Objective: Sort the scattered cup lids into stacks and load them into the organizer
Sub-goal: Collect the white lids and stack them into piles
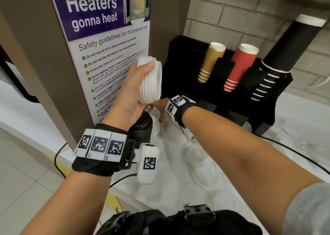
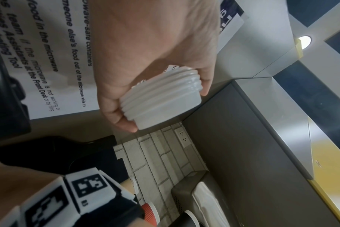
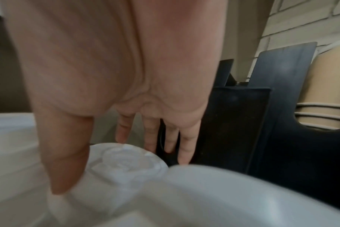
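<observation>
Two bare forearms with black wrist bands and white marker tags

The left hand (image 1: 131,92) has a black cloth band at the wrist, with three white tags that carry black square codes, and one white box with the same kind of code at the lower centre. The right hand (image 1: 161,108) has a similar black band with white coded tags. A grey sleeve (image 1: 307,211) shows at the lower right, and a black strap with a buckle (image 1: 198,212) at the bottom edge.

The head camera looks down from above at both arms and the black cup holder (image 1: 210,95) far off. The left wrist camera sits very near the left hand (image 2: 145,58), looking up. The right wrist camera looks down, close. All three see the holder.
</observation>
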A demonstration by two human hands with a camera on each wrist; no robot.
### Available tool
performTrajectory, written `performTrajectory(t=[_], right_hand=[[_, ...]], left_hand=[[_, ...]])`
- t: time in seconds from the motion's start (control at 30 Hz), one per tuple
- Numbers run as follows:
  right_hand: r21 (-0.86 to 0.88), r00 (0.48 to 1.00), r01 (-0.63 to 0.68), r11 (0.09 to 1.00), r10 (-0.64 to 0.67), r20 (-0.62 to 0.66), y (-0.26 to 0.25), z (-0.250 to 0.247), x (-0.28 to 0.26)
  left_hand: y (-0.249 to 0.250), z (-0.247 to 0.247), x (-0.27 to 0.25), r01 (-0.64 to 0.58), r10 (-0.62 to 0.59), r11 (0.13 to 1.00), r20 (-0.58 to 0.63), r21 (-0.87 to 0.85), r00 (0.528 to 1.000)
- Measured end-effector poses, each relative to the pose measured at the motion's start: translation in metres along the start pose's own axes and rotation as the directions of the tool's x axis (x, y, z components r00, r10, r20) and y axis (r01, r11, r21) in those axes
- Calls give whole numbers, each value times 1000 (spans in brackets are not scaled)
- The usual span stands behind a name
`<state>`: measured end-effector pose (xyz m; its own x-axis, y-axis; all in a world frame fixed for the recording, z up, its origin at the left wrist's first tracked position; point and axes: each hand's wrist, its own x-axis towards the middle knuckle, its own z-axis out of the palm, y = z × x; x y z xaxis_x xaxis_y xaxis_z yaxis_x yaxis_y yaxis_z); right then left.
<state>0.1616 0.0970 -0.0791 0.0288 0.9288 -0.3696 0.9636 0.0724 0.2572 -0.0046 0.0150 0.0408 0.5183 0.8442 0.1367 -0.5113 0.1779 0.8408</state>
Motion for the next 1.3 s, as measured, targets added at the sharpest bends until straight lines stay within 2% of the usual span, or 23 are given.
performTrajectory(t=[0.17,0.3,0.47,0.77,0.9,1.03,1.17,1.3], right_hand=[[58,999,-11,998,14,-45,5,-12,-5],[-1,998,55,999,-54,22,6,-12,-13],[-6,996,26,1000,-26,88,-1,-6,-17],[72,994,-64,995,70,-81,1,4,-10],[45,999,-39,998,38,10,4,7,-13],[25,993,-120,992,120,5,-1,11,-19],[14,991,-129,992,129,-19,-7,4,-28],[141,977,-195,971,206,-64,-4,-25,-53]], left_hand=[[-2,2,1,17,-18,1000,-38,-17,999],[-5,9,2,21,-22,998,-23,-56,999],[-9,11,0,27,-27,998,-1,-63,1000],[-8,9,-2,9,-9,999,-10,-41,1000],[-8,11,-3,12,-13,999,-7,-40,1000],[-8,9,-6,18,-18,1000,-10,-17,1000],[-7,5,-9,4,-5,1000,-16,-22,1000],[-4,2,-9,-19,18,999,-32,-34,999]])
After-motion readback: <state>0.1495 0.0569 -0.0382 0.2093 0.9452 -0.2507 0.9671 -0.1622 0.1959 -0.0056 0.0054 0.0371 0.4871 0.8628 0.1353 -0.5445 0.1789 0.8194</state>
